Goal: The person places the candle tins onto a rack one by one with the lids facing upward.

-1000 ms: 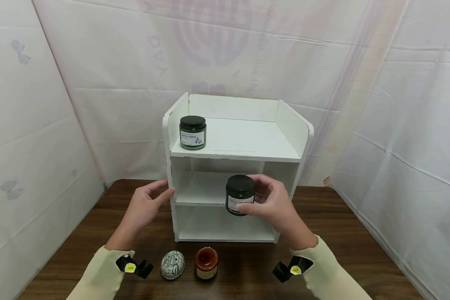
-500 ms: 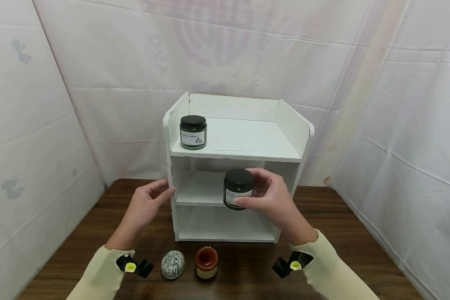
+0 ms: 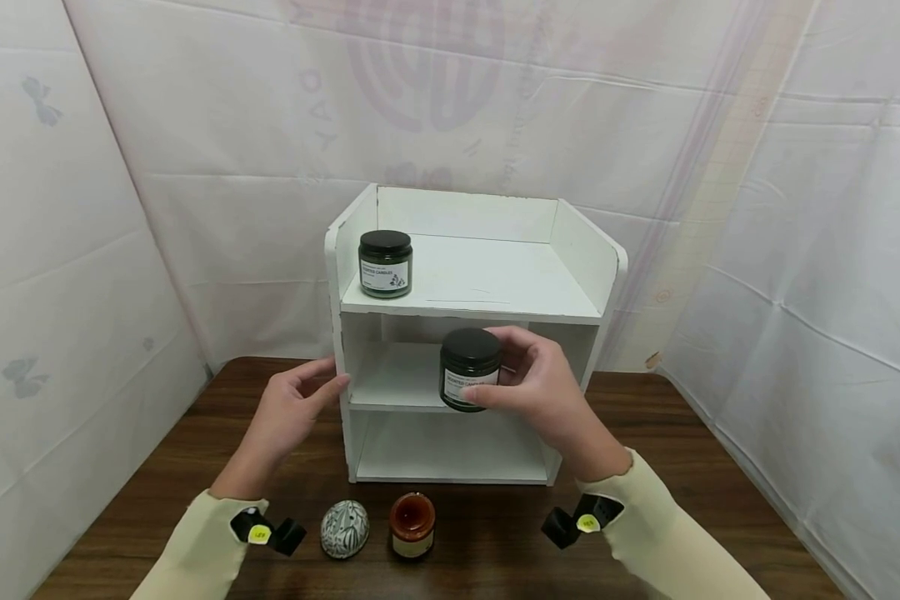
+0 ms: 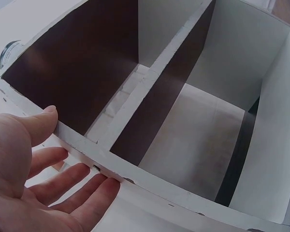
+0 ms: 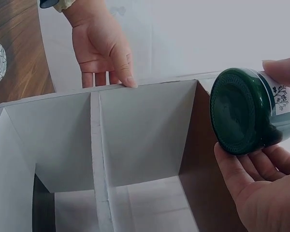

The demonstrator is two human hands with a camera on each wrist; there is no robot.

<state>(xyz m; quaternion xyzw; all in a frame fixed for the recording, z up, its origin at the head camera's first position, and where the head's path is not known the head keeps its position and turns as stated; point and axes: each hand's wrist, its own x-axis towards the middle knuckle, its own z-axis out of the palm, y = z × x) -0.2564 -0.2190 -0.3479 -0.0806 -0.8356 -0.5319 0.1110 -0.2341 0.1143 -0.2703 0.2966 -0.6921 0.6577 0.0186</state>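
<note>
My right hand (image 3: pixel 543 387) holds a dark green scented-candle jar (image 3: pixel 469 367) with a black lid and white label, in front of the white shelf unit's (image 3: pixel 487 315) middle compartment. In the right wrist view the jar's glass base (image 5: pixel 237 113) shows, with thumb and fingers on opposite sides. My left hand (image 3: pixel 294 404) rests at the unit's left side. In the left wrist view its thumb touches the front edge and its relaxed fingers lie along the outer face. A second candle jar (image 3: pixel 386 265) of the same kind stands on the top shelf, at its left end.
On the wooden table (image 3: pixel 285 475), before the unit, sit a black-and-white patterned rounded object (image 3: pixel 345 530) and a red-brown glass jar (image 3: pixel 412 527) with a pale label. White sheeting (image 3: pixel 232 233) hangs behind and on both sides.
My right hand has raised the candle jar a little and shifted it slightly left. My left hand stays at the unit's side, and the other objects have not moved.
</note>
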